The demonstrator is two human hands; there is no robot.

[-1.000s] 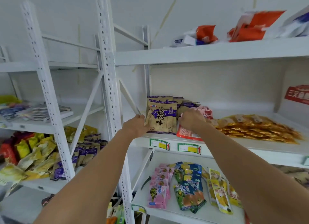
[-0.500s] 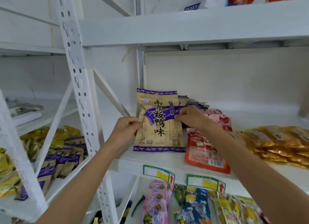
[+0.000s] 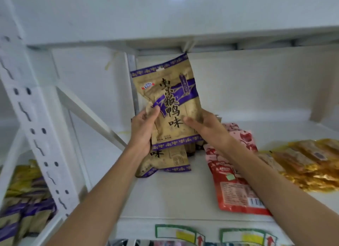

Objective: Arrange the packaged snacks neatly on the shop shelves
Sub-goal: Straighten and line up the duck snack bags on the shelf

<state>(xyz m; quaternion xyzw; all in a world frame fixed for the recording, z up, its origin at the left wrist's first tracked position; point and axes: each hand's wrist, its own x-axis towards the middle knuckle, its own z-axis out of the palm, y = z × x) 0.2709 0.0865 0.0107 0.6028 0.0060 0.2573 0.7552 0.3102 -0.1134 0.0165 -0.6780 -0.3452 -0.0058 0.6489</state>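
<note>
Both hands, left hand point(image 3: 143, 134) and right hand point(image 3: 205, 126), pinch the lower edges of a tan-and-purple snack pack point(image 3: 168, 102) raised upright over its matching pile point(image 3: 165, 161) on the shelf point(image 3: 174, 200), where the pack could topple forward once released.

Left hand point(image 3: 142, 134): raised, thumb pressed on the front of a tan-and-purple packet point(image 3: 169, 102), fingers curled behind its left edge. Right hand point(image 3: 207, 127): raised, thumb on front, fingers behind right edge. Both forearms bare, extended forward.
</note>
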